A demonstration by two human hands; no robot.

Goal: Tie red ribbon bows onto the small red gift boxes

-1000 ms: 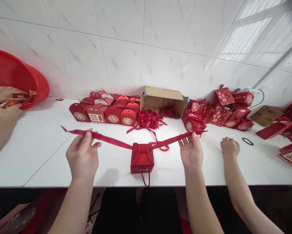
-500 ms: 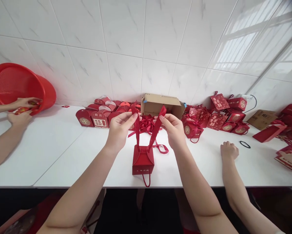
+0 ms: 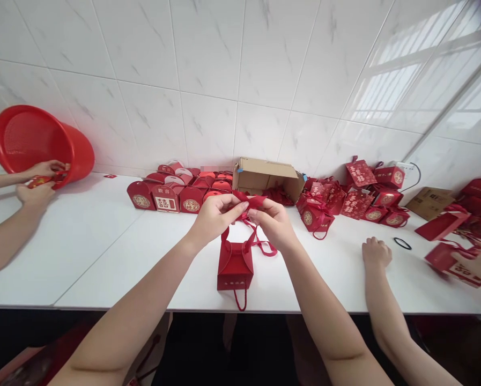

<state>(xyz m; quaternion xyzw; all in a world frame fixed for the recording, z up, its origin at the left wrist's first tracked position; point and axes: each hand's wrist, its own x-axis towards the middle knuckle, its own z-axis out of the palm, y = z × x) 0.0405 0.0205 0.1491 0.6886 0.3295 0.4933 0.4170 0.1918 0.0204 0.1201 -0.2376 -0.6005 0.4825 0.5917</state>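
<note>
A small red gift box [image 3: 235, 265] stands on the white table, with a cord handle [image 3: 241, 300] hanging over its near side. Red ribbon [image 3: 253, 200] rises from both sides of its top. My left hand [image 3: 221, 214] pinches one end of this ribbon above the box. Close beside it, my right hand [image 3: 273, 219] pinches the other end, and the two ends come together between my fingertips. How they cross there is partly hidden by my fingers. A loose strand of ribbon [image 3: 267, 249] lies on the table behind the box.
Several folded red boxes [image 3: 167, 199] line the wall at left of an open carton [image 3: 268, 170]. More red boxes [image 3: 316, 214] stand to its right. A co-worker's hands [image 3: 37, 185] reach into a red basket [image 3: 81, 155]. At right are another person's fist [image 3: 377, 253] and a black ring [image 3: 402, 244].
My hands have moved toward each other, bringing the ribbon ends together above the box. At far right, another person's hand has shifted a red box leftward.
</note>
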